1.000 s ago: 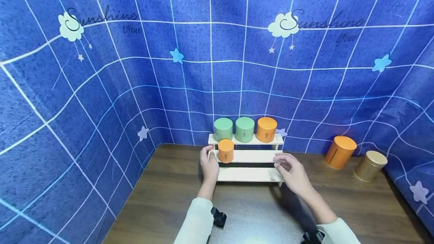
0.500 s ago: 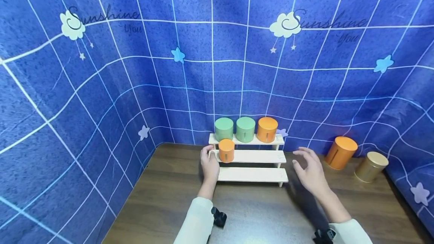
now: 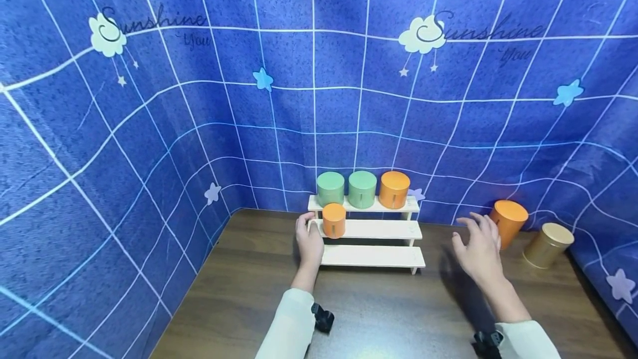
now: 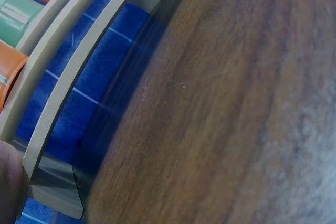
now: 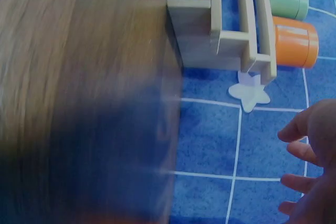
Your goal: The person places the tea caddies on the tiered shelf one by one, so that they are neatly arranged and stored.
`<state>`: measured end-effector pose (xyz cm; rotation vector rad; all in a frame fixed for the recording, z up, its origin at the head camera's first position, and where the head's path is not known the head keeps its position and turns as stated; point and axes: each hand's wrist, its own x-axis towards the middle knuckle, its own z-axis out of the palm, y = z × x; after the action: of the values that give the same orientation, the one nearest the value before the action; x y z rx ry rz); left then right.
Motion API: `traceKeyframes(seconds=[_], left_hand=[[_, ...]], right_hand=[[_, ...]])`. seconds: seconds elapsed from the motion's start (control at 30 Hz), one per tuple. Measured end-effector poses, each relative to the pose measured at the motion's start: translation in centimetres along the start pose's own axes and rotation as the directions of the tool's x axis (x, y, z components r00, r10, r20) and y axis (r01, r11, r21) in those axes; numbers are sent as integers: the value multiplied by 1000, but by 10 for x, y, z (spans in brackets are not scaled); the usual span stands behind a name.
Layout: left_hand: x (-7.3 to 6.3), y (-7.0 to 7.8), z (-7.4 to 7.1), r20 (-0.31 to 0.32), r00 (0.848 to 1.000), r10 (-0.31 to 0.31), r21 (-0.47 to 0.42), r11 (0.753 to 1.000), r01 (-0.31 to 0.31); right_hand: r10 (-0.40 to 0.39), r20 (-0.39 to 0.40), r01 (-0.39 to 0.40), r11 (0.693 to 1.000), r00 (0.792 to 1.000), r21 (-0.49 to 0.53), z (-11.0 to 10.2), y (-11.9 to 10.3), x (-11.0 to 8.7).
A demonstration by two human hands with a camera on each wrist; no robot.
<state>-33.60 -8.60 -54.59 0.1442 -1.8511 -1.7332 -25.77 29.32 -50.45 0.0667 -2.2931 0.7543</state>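
A pale three-tier wooden display shelf [image 3: 371,256] stands on the table. My left hand [image 3: 310,244] grips its left end, thumb by the middle tier; part of that thumb [image 4: 9,174] shows at the boards in the left wrist view. A small orange canister [image 3: 334,221] sits on the middle tier near this hand. Along the top tier are two green canisters [image 3: 362,190] and an orange canister [image 3: 395,189]. My right hand [image 3: 480,251], fingers spread and holding nothing, is over the table right of the shelf. It partly overlaps a larger orange canister [image 3: 510,220] in the head view.
A gold canister [image 3: 547,245] stands on the wooden table [image 3: 239,292] at the far right. Blue cloth [image 3: 349,115] with white grid lines hangs behind the table and along both sides.
My right hand has left the right end of the shelf and moved right, up to the larger orange canister. The left hand keeps its place at the shelf's left end.
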Motion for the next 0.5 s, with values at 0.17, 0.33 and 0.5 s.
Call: traceKeyframes(seconds=[0.17, 0.33, 0.5], left_hand=[[-1, 3, 0, 0, 1000, -2, 1, 1000, 2], [-1, 1, 0, 3, 1000, -9, 1, 1000, 9], [0, -2, 0, 5, 1000, -1, -5, 1000, 1]], right_hand=[[21, -25, -22, 999, 999, -38, -3, 7, 2], [50, -32, -52, 996, 998, -66, -6, 19, 4], [103, -21, -104, 991, 994, -79, -5, 33, 4]])
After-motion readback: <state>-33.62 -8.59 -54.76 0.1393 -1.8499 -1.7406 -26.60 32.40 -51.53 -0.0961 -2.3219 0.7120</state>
